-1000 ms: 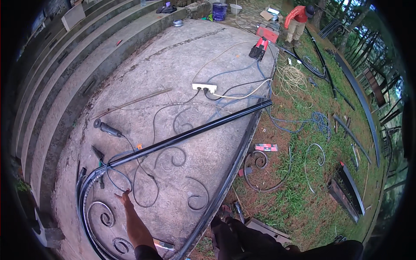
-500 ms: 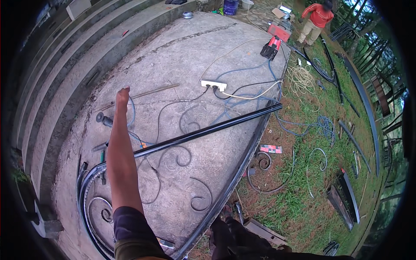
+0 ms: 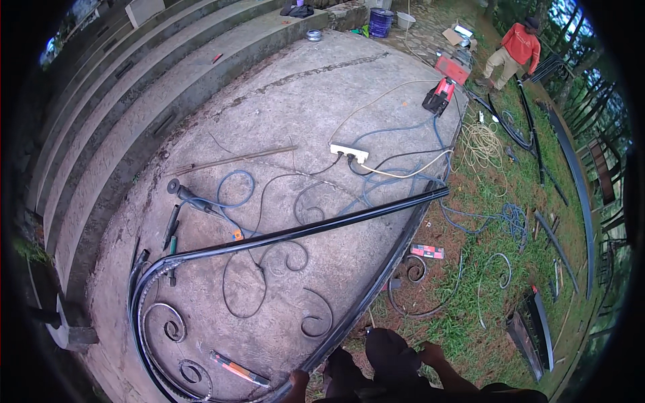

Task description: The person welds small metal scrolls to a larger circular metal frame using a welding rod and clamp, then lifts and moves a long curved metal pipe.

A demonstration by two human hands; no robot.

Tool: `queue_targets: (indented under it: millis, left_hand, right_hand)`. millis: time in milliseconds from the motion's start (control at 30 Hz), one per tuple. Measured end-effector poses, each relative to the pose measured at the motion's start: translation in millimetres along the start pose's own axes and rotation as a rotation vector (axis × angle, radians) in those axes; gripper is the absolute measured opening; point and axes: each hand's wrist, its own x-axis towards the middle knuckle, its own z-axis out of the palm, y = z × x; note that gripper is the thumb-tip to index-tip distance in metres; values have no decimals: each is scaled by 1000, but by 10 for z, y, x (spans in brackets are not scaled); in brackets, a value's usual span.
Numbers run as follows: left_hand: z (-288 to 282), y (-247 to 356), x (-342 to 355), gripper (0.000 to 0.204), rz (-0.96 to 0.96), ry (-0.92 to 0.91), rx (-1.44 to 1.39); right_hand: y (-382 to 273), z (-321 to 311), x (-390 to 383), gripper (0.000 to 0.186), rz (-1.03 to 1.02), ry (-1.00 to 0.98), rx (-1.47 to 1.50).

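My left hand (image 3: 298, 378) is low in the view, beside the dark metal edge strip (image 3: 368, 290) of the slab; its fingers are too small and dark to make out. My right hand (image 3: 431, 352) is curled closed next to my knee, with nothing visible in it. Across the slab lies a long black metal tube (image 3: 322, 227), joining a curved black frame (image 3: 138, 302) at the left. Inside the curve sit dark metal scrolls (image 3: 173, 329). A long, narrow orange-and-white packet (image 3: 238, 368) rests on the concrete nearest my left hand.
An angle grinder (image 3: 195, 199) and a green-handled hammer (image 3: 173, 255) lie at the left. Cables run from a white power strip (image 3: 349, 153) near a red-and-black machine (image 3: 440, 95). A person in a red shirt (image 3: 521, 50) bends over bars at far right. Concrete steps (image 3: 134, 114) rise at left.
My left arm, stretched out over the slab toward the grinder, has drawn back to the lower edge. My right hand has come into view. The person in red has bent toward the bars.
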Motion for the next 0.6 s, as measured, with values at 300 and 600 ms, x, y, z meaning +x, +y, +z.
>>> queue_targets:
  millis: [300, 600]
  left_hand:
    - [1213, -43, -973, 50, -90, 147, -1237]
    - [1976, 1778, -2189, 38, -411, 49, -1457]
  right_hand:
    - [-2421, -1114, 2675, 98, -644, 273, -318]
    - [-4322, -1225, 4041, 78, -887, 13, -616]
